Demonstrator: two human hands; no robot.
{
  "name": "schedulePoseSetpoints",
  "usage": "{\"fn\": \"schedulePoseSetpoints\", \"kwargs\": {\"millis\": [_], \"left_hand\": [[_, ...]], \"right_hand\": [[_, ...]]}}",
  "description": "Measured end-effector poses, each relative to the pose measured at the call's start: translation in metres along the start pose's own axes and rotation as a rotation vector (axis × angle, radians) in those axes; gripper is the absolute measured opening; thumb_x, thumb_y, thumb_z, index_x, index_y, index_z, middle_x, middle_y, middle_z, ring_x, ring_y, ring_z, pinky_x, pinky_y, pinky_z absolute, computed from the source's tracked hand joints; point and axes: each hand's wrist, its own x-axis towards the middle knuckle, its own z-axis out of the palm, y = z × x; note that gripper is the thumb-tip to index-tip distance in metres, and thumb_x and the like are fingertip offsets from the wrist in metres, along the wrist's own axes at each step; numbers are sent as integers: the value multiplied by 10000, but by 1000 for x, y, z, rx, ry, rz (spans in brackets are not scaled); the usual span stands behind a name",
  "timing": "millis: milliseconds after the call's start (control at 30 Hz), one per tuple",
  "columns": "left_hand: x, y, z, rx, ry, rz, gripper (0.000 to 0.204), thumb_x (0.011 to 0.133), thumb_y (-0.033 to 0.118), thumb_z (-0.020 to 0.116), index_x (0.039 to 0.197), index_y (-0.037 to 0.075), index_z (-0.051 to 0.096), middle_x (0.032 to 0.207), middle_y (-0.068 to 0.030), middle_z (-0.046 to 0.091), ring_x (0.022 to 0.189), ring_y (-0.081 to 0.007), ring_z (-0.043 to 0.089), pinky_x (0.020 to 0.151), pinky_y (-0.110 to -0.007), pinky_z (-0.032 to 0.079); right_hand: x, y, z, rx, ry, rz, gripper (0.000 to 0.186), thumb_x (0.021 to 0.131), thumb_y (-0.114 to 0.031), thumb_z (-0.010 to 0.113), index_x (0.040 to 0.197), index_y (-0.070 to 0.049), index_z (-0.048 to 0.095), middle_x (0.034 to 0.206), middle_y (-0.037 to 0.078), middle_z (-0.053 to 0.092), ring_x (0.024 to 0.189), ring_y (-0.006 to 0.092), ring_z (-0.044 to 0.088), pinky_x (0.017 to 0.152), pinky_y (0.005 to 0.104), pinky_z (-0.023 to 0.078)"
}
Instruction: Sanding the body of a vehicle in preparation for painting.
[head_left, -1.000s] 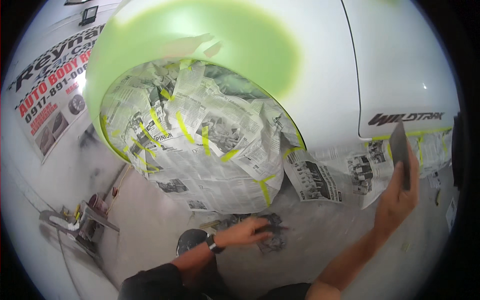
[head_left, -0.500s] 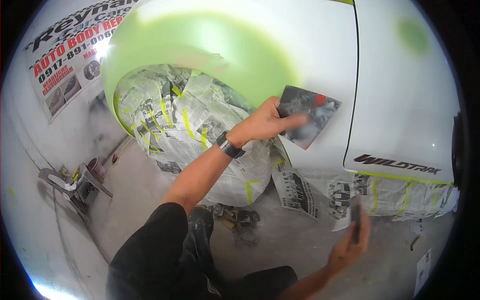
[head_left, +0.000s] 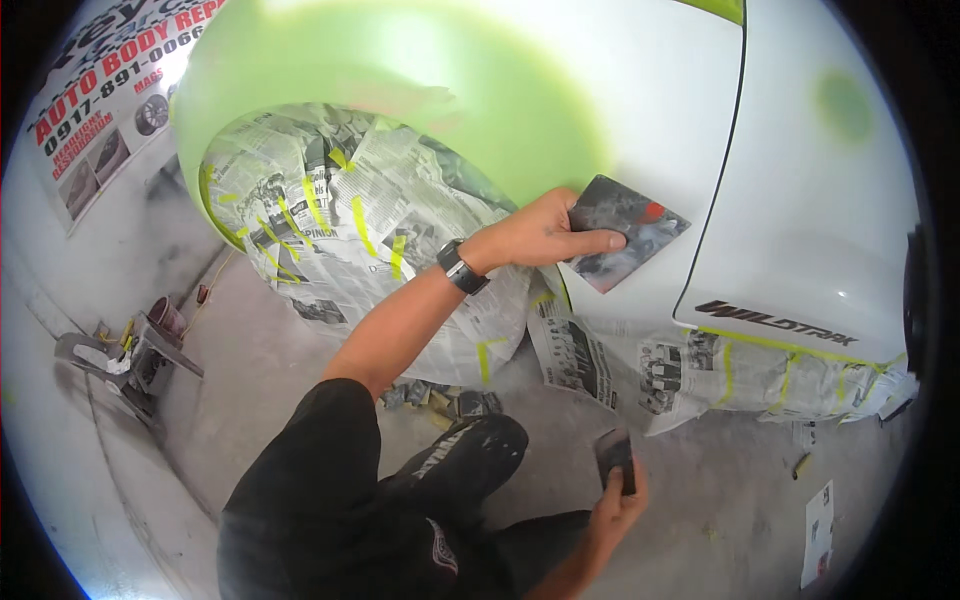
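Note:
My left hand reaches out with a watch on its wrist and pinches a flat dark square board between thumb and fingers. The board has grey smears and a red blob near its upper edge. Behind it is the white body panel of a vehicle, with a green-yellow patch round the wheel arch. Lower down, my right hand grips a small dark rectangular spreader, held upright and apart from the board and the panel.
Newspaper with yellow tape covers the wheel arch, and more masking paper hangs along the sill. Scraps lie on the floor near my knee. A small stand with tools is at the left, below a wall banner.
My right hand has moved left and slightly down with the spreader, away from the sill. The left hand keeps the board in nearly the same place. The view has shifted a little.

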Motion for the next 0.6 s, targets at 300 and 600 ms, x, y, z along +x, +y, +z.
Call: {"fn": "schedulePoseSetpoints", "kwargs": {"millis": [300, 600], "left_hand": [[3, -8, -4, -6, -73, 35, 406, 894, 301, 725, 1133, -14, 633, 877, -20, 683, 716, -57, 549, 614, -247, 460], [3, -23, 0, -203, -12, 298, 351, 916, 288, 699, 1072, -22, 645, 750, 16, 637, 629, -46, 507, 533, -231, 422]], "right_hand": [[-12, -29, -14, -202, 136, -174, 332, 885, 85, 446, 1169, 67, 618, 1095, 170, 644, 1016, 250, 612, 924, 323, 450], [-25, -54, 1, -312, 140, -196, 312, 879, 76, 472, 1151, 67, 625, 1050, 160, 650, 960, 231, 610, 873, 307, 457]]}}
